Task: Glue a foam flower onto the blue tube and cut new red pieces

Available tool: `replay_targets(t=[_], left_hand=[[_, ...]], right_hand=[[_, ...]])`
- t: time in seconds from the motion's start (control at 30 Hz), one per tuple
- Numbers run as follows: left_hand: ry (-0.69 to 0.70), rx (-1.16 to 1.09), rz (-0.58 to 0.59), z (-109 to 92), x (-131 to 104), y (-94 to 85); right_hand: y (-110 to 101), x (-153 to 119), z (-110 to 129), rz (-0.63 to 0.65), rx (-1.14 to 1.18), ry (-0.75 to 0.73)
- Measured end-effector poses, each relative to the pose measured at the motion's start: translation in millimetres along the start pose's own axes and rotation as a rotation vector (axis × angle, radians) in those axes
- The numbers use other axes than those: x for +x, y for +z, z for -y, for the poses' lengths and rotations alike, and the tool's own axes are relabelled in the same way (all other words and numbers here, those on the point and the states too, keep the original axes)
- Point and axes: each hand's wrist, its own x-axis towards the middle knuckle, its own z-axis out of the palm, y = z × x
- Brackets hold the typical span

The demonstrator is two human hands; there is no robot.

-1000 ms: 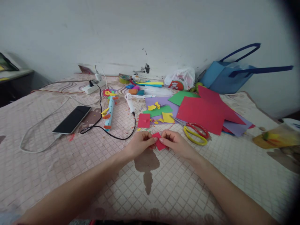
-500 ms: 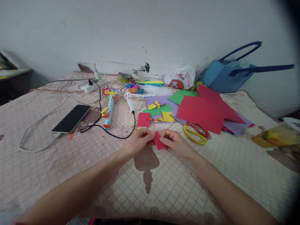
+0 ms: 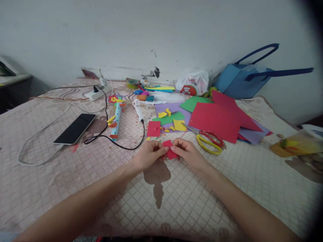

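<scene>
Between both hands is a small piece of red paper point(image 3: 171, 154), held low over the tablecloth. My left hand point(image 3: 150, 154) pinches its left edge, thumb on top. My right hand point(image 3: 187, 152) grips the right side the same way, and the two thumbs nearly meet over the paper. Just beyond the fingers lie a red paper square point(image 3: 153, 128), a yellow paper square point(image 3: 179, 125) and some yellow scraps. Scissors point(image 3: 209, 144) with yellow and red handles rest right of my right hand, blades pointing toward the yellow square.
Large red sheets point(image 3: 217, 119) cover the right of the table, before a blue bag point(image 3: 246, 80). A white glue gun point(image 3: 138, 109) trails a black cord. Further left are a decorated light-blue strip point(image 3: 116, 121), a phone point(image 3: 75, 129) on its cable and a power strip point(image 3: 99, 92).
The thumbs have come closer together over the red paper, which has turned slightly and shows more flat. The whole view has shifted a little.
</scene>
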Motion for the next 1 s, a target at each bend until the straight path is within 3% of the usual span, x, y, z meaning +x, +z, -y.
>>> replay_targets(t=[0.47,1.0], left_hand=[[0.001,0.078,0.136,1.2,-4.3,2.2],[0.07,0.131,0.095,-3.3,-6.9,1.7]], right_hand=[[0.5,2.6,-7.1,-0.061,0.028,0.005],[4.9,4.1,-6.0,-0.122,0.057,0.022]])
